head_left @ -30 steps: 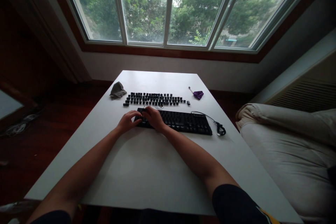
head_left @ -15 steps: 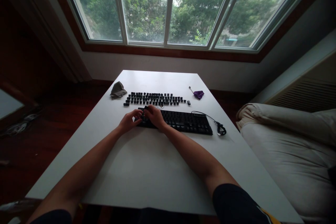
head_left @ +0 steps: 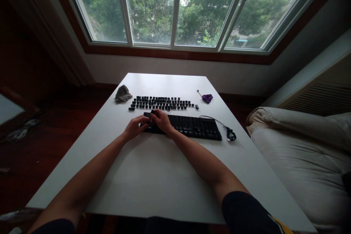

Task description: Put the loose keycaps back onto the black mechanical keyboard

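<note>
A black keyboard (head_left: 192,127) lies across the middle of the white table (head_left: 153,175). Behind it, rows of loose black keycaps (head_left: 161,103) are laid out. My left hand (head_left: 133,127) rests at the keyboard's left end with fingers curled against its edge. My right hand (head_left: 161,121) sits on the keyboard's left part, fingers bent and pinching a small dark piece at the top left corner. What exactly it pinches is too small to name.
A grey cloth (head_left: 123,94) lies at the table's back left. A purple-headed small tool (head_left: 206,97) lies at the back right. The keyboard cable (head_left: 229,132) coils at the right. A white cushion (head_left: 301,153) fills the right side. Windows run along the back.
Both hands shifted slightly toward the keyboard's top left corner. The right hand's fingers lifted and closed on a small dark piece there. The keyboard stayed put.
</note>
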The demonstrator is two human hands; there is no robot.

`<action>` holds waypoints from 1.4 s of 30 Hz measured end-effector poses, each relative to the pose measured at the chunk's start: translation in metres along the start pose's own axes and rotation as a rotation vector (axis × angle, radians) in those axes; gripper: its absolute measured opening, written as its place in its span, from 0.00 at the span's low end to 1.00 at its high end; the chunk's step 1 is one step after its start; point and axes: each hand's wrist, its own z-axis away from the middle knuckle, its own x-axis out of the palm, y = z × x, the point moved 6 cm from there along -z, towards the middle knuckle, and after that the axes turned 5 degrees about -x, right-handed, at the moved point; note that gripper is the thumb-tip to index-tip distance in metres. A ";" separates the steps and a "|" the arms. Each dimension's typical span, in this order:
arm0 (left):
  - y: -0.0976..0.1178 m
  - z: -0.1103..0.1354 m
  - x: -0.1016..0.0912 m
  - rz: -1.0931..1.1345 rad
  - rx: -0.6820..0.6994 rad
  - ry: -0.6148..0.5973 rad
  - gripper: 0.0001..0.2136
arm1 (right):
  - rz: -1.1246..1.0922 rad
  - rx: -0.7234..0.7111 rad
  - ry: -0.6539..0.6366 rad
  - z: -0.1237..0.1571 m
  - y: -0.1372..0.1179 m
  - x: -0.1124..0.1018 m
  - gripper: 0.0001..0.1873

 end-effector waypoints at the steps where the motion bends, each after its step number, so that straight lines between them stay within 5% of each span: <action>1: 0.001 0.000 0.000 -0.011 0.009 0.000 0.09 | 0.008 0.000 0.000 0.000 0.000 0.000 0.14; 27: -0.007 -0.003 0.003 0.088 0.017 0.019 0.09 | 0.027 -0.002 -0.040 -0.001 0.010 0.003 0.10; 42: 0.010 0.000 -0.007 -0.257 0.086 0.146 0.08 | 0.151 0.005 -0.041 0.001 0.010 0.004 0.08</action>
